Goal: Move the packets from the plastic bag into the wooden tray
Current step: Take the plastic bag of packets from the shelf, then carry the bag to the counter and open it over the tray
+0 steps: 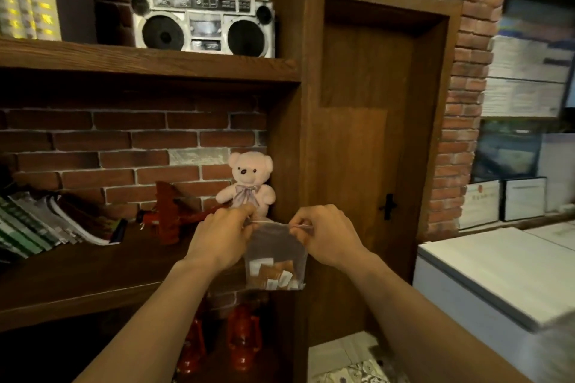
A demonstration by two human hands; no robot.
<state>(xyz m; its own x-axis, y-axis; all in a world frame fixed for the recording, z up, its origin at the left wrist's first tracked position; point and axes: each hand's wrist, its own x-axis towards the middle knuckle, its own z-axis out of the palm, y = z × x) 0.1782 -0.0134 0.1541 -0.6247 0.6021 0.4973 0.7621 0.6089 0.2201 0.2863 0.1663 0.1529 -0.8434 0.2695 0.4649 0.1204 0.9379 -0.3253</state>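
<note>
So the plastic bag [275, 253] is held up in the air just below the middle of the frame, hanging straight down, which is why the packets [273, 277] are all slumped in a heap at its bottom. The left hand [222, 238] and the right hand [323, 235] each pinch a top corner of the bag, I'd guess to pull the seal apart. No wooden tray anywhere in view, so nothing's moved over yet. Pink teddy bear [247, 182] sits on the shelf [93, 274] right behind the hands.
</note>
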